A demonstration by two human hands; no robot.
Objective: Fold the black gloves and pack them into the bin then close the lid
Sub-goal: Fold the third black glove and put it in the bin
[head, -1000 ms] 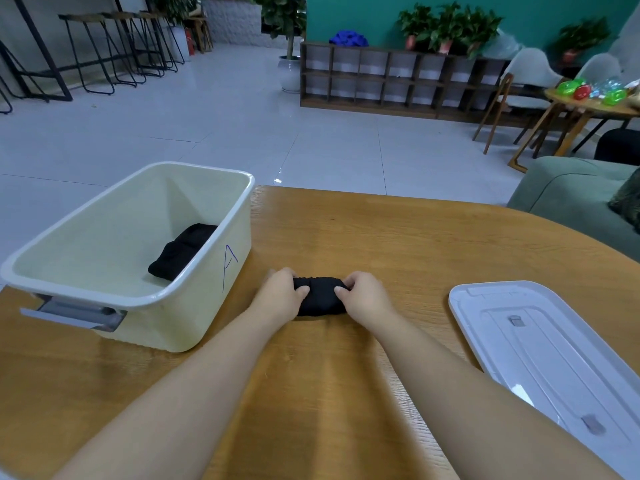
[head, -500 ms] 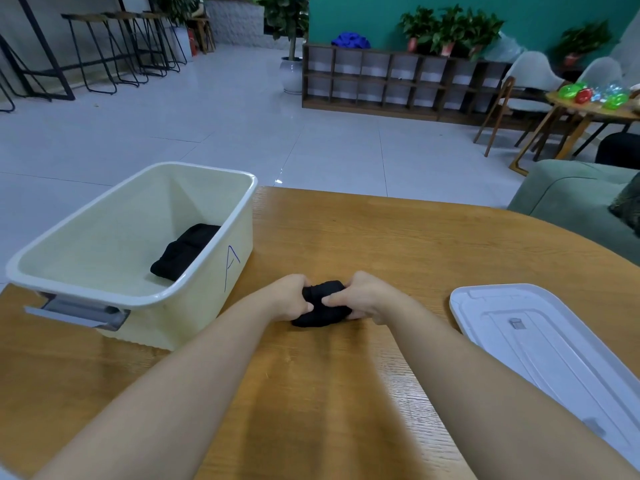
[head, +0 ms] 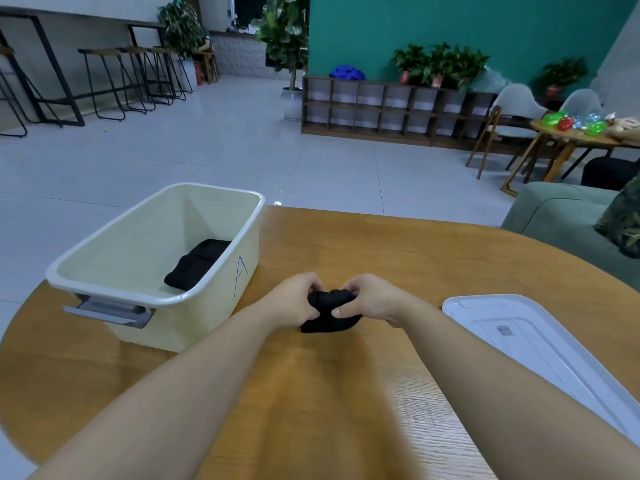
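Observation:
A bunched black glove (head: 327, 315) lies on the round wooden table (head: 398, 258) near its middle. My left hand (head: 294, 301) grips its left side and my right hand (head: 370, 299) grips its right side, fingers curled into the fabric. To the left stands an open cream bin (head: 221, 271) marked with a blue "A". Inside it, against the near right wall, lies another folded black glove (head: 197, 263). The white lid (head: 540, 344) rests flat on the table at the right.
The bin has a grey latch handle (head: 107, 311) on its near end. A green sofa (head: 561, 216) stands beyond the table's right edge. Tiled floor, a low shelf and chairs lie farther back.
The glove was stretched flat between my hands; both hands have drawn together and toward me, gathering it into a tighter bundle.

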